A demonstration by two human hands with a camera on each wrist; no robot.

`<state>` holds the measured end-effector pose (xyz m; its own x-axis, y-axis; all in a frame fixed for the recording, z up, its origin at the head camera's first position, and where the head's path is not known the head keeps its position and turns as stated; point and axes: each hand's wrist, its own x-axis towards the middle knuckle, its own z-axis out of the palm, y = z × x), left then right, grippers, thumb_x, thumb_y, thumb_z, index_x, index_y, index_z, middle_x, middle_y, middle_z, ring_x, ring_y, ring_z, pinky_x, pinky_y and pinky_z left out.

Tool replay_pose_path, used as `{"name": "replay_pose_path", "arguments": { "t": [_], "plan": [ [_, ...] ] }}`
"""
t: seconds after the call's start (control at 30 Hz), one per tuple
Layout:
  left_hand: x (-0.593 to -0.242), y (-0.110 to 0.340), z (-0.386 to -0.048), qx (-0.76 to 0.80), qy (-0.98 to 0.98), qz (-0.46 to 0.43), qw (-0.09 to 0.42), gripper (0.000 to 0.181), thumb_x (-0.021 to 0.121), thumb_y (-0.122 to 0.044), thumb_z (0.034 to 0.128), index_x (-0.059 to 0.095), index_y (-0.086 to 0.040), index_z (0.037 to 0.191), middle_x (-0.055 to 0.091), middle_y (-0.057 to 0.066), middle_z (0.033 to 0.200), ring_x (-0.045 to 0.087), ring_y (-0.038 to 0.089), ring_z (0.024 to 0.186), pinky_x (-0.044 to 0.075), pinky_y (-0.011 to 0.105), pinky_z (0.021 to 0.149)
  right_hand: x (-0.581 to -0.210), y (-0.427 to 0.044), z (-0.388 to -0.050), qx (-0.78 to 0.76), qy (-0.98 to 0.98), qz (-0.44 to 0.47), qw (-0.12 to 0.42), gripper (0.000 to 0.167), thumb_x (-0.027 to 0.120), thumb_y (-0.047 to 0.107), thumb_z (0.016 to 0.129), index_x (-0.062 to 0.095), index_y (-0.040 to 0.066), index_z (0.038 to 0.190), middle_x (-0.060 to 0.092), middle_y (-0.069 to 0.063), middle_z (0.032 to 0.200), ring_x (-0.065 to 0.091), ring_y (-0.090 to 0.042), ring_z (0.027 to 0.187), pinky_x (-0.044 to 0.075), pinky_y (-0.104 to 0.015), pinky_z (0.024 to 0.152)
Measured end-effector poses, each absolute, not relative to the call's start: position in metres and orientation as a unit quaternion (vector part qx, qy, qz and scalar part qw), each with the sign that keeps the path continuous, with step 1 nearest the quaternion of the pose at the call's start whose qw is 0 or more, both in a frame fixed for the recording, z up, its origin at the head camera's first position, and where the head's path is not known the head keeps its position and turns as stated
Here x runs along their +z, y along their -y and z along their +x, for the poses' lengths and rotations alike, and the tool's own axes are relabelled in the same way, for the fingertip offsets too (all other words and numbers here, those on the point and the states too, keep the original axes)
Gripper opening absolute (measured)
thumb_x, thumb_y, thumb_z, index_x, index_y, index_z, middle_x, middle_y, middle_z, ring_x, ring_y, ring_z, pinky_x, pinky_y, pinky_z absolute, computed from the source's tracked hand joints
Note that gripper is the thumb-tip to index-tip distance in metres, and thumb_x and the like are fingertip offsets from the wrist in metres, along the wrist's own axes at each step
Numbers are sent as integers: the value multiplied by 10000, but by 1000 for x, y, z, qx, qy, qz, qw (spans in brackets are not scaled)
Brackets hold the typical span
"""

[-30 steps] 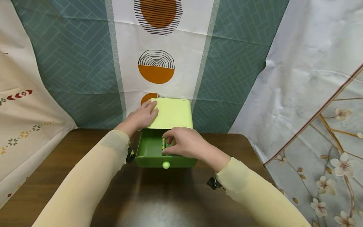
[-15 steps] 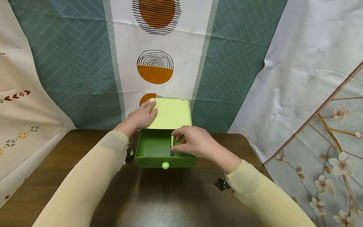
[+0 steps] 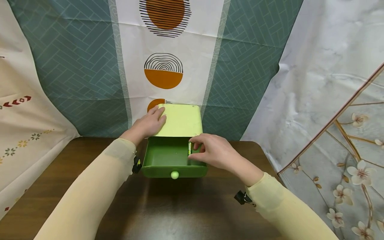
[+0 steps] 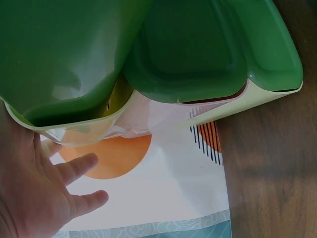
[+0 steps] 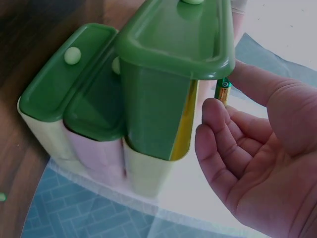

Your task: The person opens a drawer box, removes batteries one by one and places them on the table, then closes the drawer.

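My right hand [image 3: 216, 150] pinches a small green and gold battery [image 3: 190, 148] between thumb and fingers, over the right part of the pulled-out green drawer [image 3: 160, 171]. In the right wrist view, the battery [image 5: 223, 91] stands roughly upright beside the drawer's rim. My left hand [image 3: 149, 122] rests on the pale yellow-green top of the drawer unit [image 3: 183, 119], at its left side, fingers spread and fairly straight. In the left wrist view, that hand [image 4: 37, 193] lies along the unit's edge. The drawer's right end is partly hidden behind my right hand.
Below the pulled-out drawer, the wrist views show two closed green drawers, a middle drawer [image 5: 94, 106] and a bottom drawer [image 5: 59, 89]. A light green knob [image 3: 174, 175] juts from the open one. Patterned cloth [image 3: 255, 66] hangs behind the brown wooden table [image 3: 168, 210].
My right hand has moved rightward over the drawer with the battery still pinched. My left hand stays on the unit's top, and the drawer has kept its place.
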<state>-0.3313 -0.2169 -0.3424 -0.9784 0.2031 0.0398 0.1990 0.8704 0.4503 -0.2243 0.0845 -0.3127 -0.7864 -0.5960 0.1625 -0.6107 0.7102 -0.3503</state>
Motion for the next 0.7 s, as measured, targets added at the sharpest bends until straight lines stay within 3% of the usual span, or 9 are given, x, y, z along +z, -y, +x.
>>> {"name": "replay_pose_path", "arguments": {
  "t": [0.7],
  "plan": [
    [-344, 217, -331, 238, -966, 101, 2, 698, 201, -521, 1185, 121, -211, 1804, -21, 107, 1859, 139, 443, 1676, 194, 748, 1263, -321, -125, -223, 218, 934, 282, 26, 503, 892, 379, 958, 756, 177, 1398, 717, 148, 1046, 672, -38, 884, 568, -383, 841]
  ]
}}
